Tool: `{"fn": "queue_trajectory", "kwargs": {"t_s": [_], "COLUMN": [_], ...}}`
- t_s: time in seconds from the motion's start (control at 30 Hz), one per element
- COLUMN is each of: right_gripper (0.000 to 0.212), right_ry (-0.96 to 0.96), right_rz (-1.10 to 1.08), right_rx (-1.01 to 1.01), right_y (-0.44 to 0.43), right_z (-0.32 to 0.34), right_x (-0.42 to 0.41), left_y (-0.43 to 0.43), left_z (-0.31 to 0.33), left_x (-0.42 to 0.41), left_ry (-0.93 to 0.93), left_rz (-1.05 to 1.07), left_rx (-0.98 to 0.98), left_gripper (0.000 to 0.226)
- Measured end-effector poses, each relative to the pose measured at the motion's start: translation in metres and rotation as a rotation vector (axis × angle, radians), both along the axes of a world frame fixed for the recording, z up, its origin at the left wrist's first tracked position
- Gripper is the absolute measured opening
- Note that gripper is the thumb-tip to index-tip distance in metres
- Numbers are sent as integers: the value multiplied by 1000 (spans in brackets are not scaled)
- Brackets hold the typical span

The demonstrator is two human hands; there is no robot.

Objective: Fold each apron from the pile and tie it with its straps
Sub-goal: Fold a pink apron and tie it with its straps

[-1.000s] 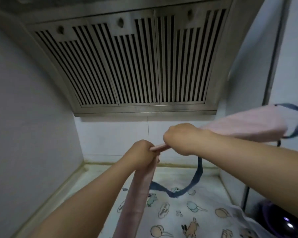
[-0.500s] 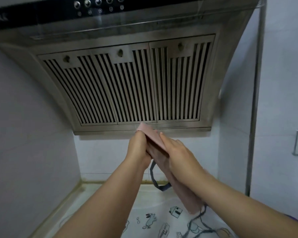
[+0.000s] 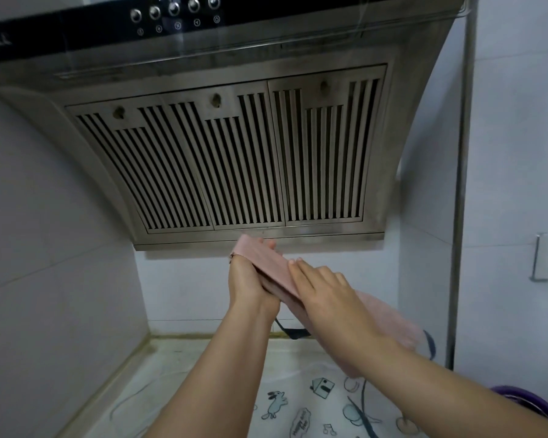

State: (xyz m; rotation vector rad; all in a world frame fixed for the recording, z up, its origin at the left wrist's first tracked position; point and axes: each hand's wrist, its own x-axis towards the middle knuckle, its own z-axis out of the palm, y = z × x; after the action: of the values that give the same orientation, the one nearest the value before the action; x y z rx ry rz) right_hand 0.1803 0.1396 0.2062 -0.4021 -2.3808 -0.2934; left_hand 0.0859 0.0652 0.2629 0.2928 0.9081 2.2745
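Note:
A pink apron [image 3: 266, 263], folded into a narrow strip, is held up in the air just under the range hood. My left hand [image 3: 247, 284] grips its upper end from the left side. My right hand [image 3: 323, 292] lies flat over the strip with fingers stretched out, pressing it against the left hand. The rest of the pink apron hangs down to the right behind my right forearm. Its dark blue strap [image 3: 293, 332] loops below my hands. A white apron with cartoon prints [image 3: 298, 409] lies spread on the counter underneath.
A steel range hood [image 3: 234, 159] with slatted filters hangs close above my hands. Tiled walls close in on the left and the back. A vertical metal pipe [image 3: 459, 216] runs down at the right. A purple rim [image 3: 525, 399] shows at the lower right.
A second ago the pink apron was stretched between my hands, its long end out to the right. It has since been folded together, and my right hand has slid down flat over the strip.

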Motion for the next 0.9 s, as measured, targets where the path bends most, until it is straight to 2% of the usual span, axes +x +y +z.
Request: {"fn": "queue_trajectory", "kwargs": {"t_s": [0.07, 0.13, 0.2, 0.27, 0.33, 0.43, 0.53, 0.6, 0.67, 0.7, 0.8, 0.9], "right_gripper": [84, 75, 73, 82, 82, 76, 88, 75, 50, 44, 44, 19], "right_ry": [-14, 3, 1, 85, 122, -9, -129, -145, -108, -75, 37, 8], "right_rz": [60, 207, 348, 388, 356, 307, 352, 422, 486, 513, 534, 494], "right_rx": [-83, -200, -480, -717, -863, -990, -1057, -1081, -1085, -1100, -1129, -1115], "right_y": [2, 2, -1, 1, 5, 10, 12, 9, 7, 5, 4, 4], "right_z": [-13, -18, -14, -11, -7, 6, 19, 22, 25, 27, 30, 38], "right_x": [-4, 0, 10, 20, 27, 31, 33, 33, 34, 34, 32, 32], "left_y": [1, -1, -7, -13, -18, -24, -28, -31, -33, -33, -33, -27], "left_z": [2, 4, 10, 16, 21, 27, 31, 34, 40, 44, 55, 63], "left_x": [3, 1, -3, -8, -12, -16, -17, -17, -16, -16, -16, -20], "left_ry": [-22, 1, 36, 101, 159, 239, 289, 314, 348, 357, 331, 309], "left_rz": [-27, -46, -89, -157, -227, -273, -330, -368, -376, -366, -320, -267], "left_rx": [28, 45, 66, 53, 42, 35, 36, 36, 34, 40, 84, 60], "left_gripper": [25, 28, 28, 29, 29, 32, 32, 33, 33, 33, 29, 27]}}
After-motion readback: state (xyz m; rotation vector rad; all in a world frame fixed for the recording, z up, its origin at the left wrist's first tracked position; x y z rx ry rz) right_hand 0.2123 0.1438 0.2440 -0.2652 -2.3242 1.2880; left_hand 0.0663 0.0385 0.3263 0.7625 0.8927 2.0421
